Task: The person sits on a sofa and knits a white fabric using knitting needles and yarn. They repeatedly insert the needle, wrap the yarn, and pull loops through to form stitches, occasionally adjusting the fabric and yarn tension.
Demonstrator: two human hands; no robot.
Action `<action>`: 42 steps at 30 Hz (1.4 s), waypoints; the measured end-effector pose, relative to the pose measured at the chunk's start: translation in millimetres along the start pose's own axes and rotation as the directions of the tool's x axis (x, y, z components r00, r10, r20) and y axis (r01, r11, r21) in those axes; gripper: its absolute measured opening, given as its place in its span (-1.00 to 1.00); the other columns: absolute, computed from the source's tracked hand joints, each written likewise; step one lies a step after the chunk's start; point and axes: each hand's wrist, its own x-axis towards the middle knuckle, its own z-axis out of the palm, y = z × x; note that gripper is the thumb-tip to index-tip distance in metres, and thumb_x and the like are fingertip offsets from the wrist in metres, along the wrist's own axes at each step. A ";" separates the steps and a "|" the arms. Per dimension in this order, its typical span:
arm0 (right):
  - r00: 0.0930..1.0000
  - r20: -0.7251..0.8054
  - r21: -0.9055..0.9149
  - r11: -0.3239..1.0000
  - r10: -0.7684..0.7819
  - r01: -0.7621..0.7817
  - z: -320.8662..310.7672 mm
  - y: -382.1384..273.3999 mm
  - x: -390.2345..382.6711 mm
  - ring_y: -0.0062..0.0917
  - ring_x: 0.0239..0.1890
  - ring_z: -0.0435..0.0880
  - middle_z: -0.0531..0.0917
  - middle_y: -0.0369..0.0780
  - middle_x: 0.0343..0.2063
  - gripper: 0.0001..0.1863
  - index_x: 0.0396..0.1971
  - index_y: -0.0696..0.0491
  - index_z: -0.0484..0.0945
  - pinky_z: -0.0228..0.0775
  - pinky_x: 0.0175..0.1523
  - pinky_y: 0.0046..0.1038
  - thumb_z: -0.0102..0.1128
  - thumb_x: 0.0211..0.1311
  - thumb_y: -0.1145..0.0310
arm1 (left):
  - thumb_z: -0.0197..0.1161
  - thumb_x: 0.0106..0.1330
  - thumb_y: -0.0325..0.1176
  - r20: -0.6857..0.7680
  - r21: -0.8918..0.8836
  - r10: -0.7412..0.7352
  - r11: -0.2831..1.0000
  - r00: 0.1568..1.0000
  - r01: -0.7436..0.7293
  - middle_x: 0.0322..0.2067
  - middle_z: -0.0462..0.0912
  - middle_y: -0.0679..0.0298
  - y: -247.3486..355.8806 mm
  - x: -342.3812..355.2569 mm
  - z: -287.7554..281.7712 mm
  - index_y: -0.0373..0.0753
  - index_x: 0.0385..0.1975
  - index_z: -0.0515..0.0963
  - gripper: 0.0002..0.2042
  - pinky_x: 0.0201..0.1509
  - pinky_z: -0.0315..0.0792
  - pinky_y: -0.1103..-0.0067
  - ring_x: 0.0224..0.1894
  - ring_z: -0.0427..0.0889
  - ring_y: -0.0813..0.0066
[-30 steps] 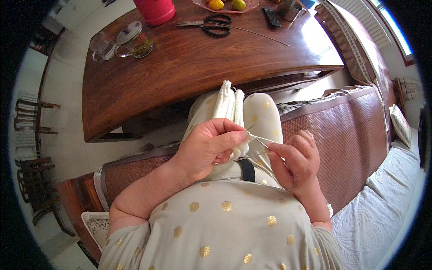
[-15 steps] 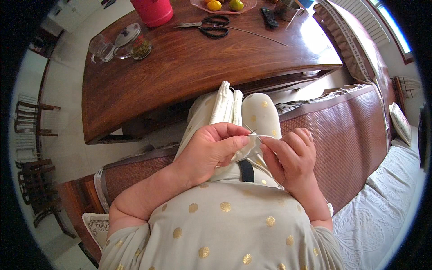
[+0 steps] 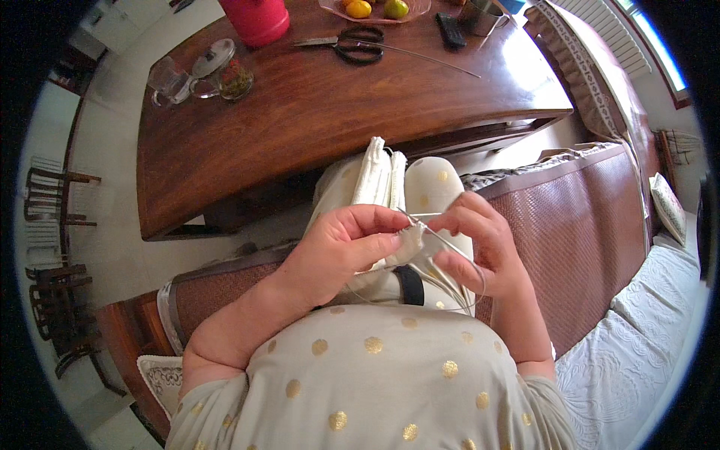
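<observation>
White knitting (image 3: 409, 246) hangs from thin metal knitting needles (image 3: 452, 246) above my lap. My left hand (image 3: 352, 238) pinches the work near the needle tips between thumb and fingers. Opposite it, my right hand (image 3: 481, 244) has its index finger close to the tips, the thumb lower and apart, with one needle running across the gap between them. A white strand of yarn stretches from the tips toward the right index finger. A thin cord (image 3: 450, 308) loops below both hands. Exactly how the right fingers grip is partly hidden.
Folded white knitted cloth (image 3: 373, 174) lies over my legs. The wooden table (image 3: 315, 112) ahead carries scissors (image 3: 360, 45), a long thin needle (image 3: 431, 60), glass mugs (image 3: 225, 79), a red container (image 3: 259, 21), a fruit dish (image 3: 405, 16) and a remote (image 3: 450, 31).
My right thumb and index finger have spread apart, with the index near the needle tips. More of the knitting, the right needle and the looping cord shows. My left hand has shifted slightly left.
</observation>
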 end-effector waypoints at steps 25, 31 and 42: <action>0.980 -0.128 -0.527 0.848 -0.152 0.063 13.7 -22.2 -13.0 -0.51 -0.61 0.31 0.32 -0.36 -0.71 -0.58 -0.14 0.00 0.59 0.13 -0.41 -0.44 0.24 -0.15 0.43 | 0.13 0.32 -0.45 -0.074 -0.005 0.065 0.998 0.995 -0.066 -0.27 0.60 0.33 -2.3 5.9 3.4 -0.36 -0.13 0.53 -0.81 -0.14 0.44 0.74 -0.26 0.53 0.71; 0.978 -0.128 -0.538 0.840 -0.162 0.068 14.0 -24.1 -13.1 -0.51 -0.61 0.32 0.33 -0.36 -0.70 -0.58 -0.13 0.02 0.58 0.14 -0.42 -0.43 0.24 -0.14 0.43 | 0.14 0.31 -0.46 -0.079 -0.016 0.115 0.993 0.990 -0.117 -0.28 0.61 0.32 -5.7 5.7 2.5 -0.37 -0.16 0.54 -0.82 -0.15 0.44 0.74 -0.27 0.53 0.71; 0.987 -0.099 -0.710 0.704 -0.124 0.017 17.5 -33.9 -10.7 -0.52 -0.54 0.36 0.37 -0.36 -0.62 -0.60 -0.13 0.02 0.56 0.18 -0.38 -0.43 0.28 -0.06 0.28 | 0.18 0.30 -0.44 -0.077 0.018 0.112 0.994 0.991 -0.111 -0.34 0.60 0.38 -10.1 6.9 3.7 -0.32 -0.18 0.52 -0.84 -0.24 0.43 0.78 -0.32 0.51 0.77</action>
